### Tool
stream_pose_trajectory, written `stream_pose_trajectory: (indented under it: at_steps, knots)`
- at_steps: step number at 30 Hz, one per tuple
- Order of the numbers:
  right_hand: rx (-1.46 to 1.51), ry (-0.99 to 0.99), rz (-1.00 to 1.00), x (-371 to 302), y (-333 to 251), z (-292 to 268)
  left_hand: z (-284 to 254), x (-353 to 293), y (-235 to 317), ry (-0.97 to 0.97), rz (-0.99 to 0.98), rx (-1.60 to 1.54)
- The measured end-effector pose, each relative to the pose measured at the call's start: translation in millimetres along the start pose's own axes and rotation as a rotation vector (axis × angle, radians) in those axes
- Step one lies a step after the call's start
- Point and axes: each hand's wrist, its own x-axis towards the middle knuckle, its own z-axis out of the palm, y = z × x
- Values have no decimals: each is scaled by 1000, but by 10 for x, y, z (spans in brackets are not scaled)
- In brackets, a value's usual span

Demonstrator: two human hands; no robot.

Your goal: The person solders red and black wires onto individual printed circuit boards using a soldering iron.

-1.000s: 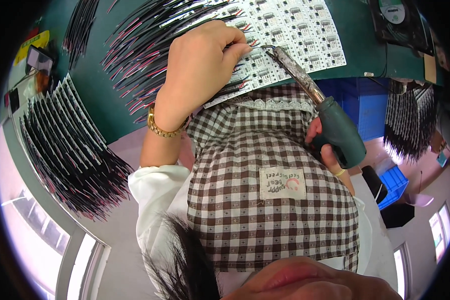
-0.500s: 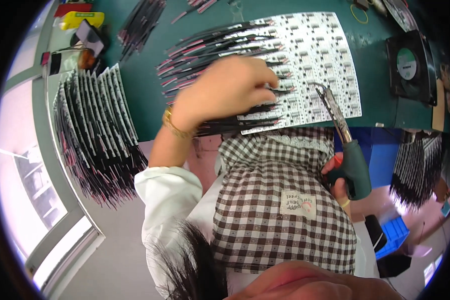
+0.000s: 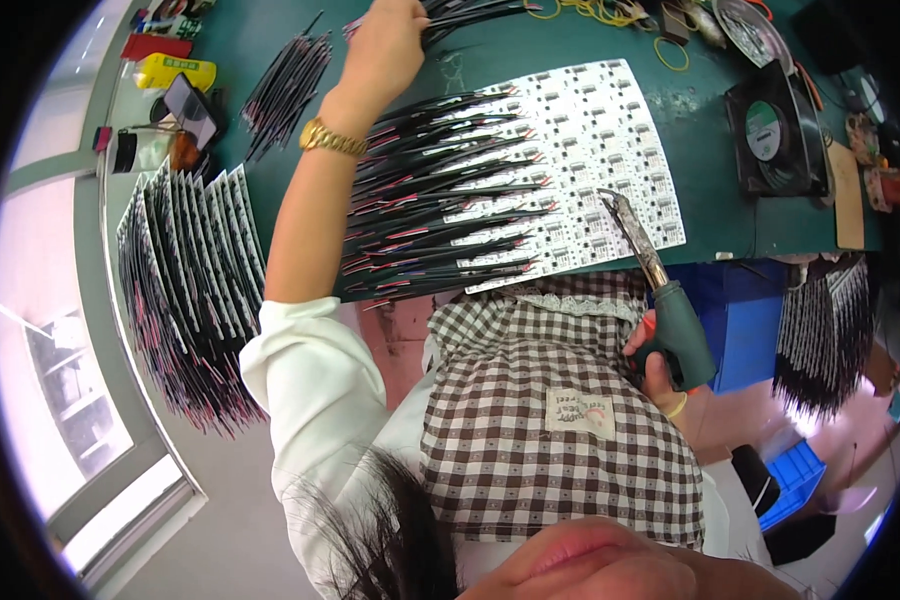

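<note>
A white panel of small circuit boards (image 3: 610, 130) lies on the bench before me. Rows of black wires (image 3: 430, 195) with red and pale ends cover its left part and stick out past its left edge. At the far side, my left hand (image 3: 385, 50) is over a pile of black wires (image 3: 470, 15), fingers curled; what they pinch is hidden, and part of the hand runs off the top edge. In my right hand (image 3: 652, 362) I grip a dark green soldering gun (image 3: 685, 335) by its handle. Its bent metal tip is over the panel's bare right part.
A bundle of wires (image 3: 290, 85) lies at the far left. Wired panels (image 3: 190, 290) stand stacked beside the bench on the left, and more panels (image 3: 822, 335) hang at right. A black fan (image 3: 778, 135), yellow cords (image 3: 600, 12) and a metal dish (image 3: 750, 35) are at far right.
My left hand has moved from above the wires on the panel to the wire pile at the far side. The soldering gun stays in my right hand over the panel.
</note>
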Motion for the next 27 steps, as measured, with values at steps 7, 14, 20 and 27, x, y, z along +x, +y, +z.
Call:
stream_pose_trajectory:
  at_steps: [7,14,20,27]
  knots:
    - [-50,33,-15,215,94,-179,-91,-827,956,-56,107,-273]
    - [-118,-117,99,141,219,-346,377,-1387,1286,-217,-70,-413]
    - [-72,-165,208,-9,353,-421,634,-1584,1248,-63,-77,-378]
    - [-180,-203,321,52,192,-349,641,-1588,1212,-29,-22,-361]
